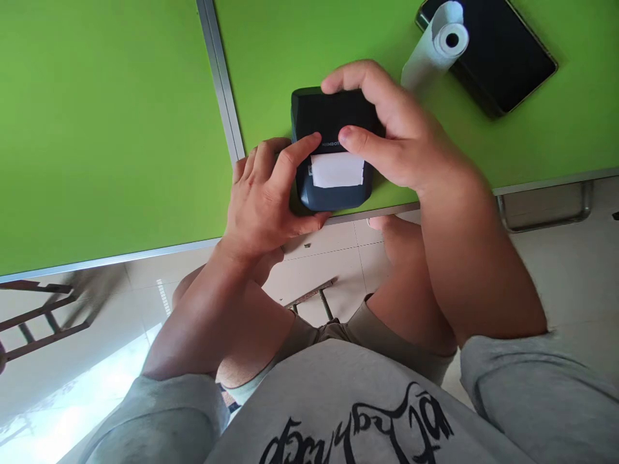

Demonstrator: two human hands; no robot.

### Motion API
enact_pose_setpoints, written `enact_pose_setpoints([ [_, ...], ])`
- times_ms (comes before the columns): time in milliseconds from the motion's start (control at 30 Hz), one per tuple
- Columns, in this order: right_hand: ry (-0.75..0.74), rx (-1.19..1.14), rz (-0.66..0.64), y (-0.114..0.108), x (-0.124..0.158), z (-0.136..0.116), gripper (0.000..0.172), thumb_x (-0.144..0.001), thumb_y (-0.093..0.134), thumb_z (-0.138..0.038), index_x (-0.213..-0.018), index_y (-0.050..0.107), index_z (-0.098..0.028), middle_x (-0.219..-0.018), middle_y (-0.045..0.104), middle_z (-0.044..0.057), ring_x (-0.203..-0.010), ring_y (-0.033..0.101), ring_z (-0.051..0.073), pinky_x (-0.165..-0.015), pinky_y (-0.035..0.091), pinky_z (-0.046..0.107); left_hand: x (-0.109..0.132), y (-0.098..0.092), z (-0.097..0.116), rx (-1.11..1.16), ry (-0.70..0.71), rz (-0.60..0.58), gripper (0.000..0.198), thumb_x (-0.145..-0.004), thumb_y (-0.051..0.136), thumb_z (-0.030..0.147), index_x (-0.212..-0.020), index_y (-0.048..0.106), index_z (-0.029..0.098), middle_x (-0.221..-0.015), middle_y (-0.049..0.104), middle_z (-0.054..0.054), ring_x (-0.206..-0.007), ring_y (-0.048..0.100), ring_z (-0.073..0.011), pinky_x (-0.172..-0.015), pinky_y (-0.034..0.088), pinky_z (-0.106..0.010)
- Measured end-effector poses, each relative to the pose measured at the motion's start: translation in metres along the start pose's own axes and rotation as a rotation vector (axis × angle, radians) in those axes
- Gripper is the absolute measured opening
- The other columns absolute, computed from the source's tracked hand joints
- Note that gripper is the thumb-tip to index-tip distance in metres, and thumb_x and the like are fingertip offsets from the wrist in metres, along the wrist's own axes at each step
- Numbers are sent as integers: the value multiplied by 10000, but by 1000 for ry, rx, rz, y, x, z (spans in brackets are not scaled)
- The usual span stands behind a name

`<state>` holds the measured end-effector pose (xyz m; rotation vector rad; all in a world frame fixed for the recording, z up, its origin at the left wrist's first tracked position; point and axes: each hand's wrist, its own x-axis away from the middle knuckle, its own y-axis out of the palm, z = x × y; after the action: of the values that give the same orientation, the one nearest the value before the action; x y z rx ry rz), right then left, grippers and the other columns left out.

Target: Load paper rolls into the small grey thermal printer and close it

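A small dark label printer [314, 116] rests near the front edge of the green table, with pale lettering on its lid. A piece of white label paper [337, 170] sticks out over its lower front. My left hand [271, 187] grips the left side, index finger on the lid and thumb at the front bottom edge. From the right, my right hand [394, 129] holds the printer, its thumb pressed on the lid and its index finger at the back edge. Whether the lid is latched cannot be made out.
Beyond my right hand lies a roll of white paper [432, 48], close to a black phone or tablet [512, 58]. A metal seam [220, 71] runs across the green table [111, 129]. Below its edge, metal stool frames [544, 212] stand on the tiled floor.
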<state>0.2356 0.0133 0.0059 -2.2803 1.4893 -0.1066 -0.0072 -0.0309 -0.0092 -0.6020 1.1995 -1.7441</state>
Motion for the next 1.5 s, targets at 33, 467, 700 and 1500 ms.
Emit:
enact_pose_setpoints([
  [33, -30, 15, -27, -2, -2, 3, 412, -916, 710, -442, -1302, 619, -329, -1427, 634, -21, -1260, 602, 249, -1206, 458, 406, 0, 0, 1, -8, -7, 6, 974, -759, 648, 884, -1572, 400, 410, -1441, 592, -87, -1334, 564, -373, -1080, 486, -539],
  [467, -133, 251, 364, 24, -1, 6, 366, -969, 489, -681, -1060, 615, -350, -1174, 659, 48, -1175, 577, 265, -1096, 487, 445, -5, -1, -3, 115, 11, 35, 1130, -729, 574, 971, -1599, 309, 299, -1484, 552, -154, -1308, 569, -393, -1034, 486, -555],
  [700, -200, 89, 614, 29, -11, 23, 507, -930, 504, -795, -865, 524, -292, -776, 451, 18, -728, 440, 198, -670, 404, 372, -27, -2, -32, 571, 90, 388, 510, -951, 546, 759, -1179, 478, 307, -1021, 557, 0, -873, 552, -156, -623, 448, -353],
  [1500, -155, -70, 623, 33, -13, 3, 850, -755, 677, -874, -512, 160, -244, -559, 87, -39, -563, 43, 114, -549, 115, 362, -59, 53, -91, 489, 72, 226, 524, -967, 446, 732, -914, 590, 231, -801, 501, -24, -1009, 556, -222, -683, 478, -460],
])
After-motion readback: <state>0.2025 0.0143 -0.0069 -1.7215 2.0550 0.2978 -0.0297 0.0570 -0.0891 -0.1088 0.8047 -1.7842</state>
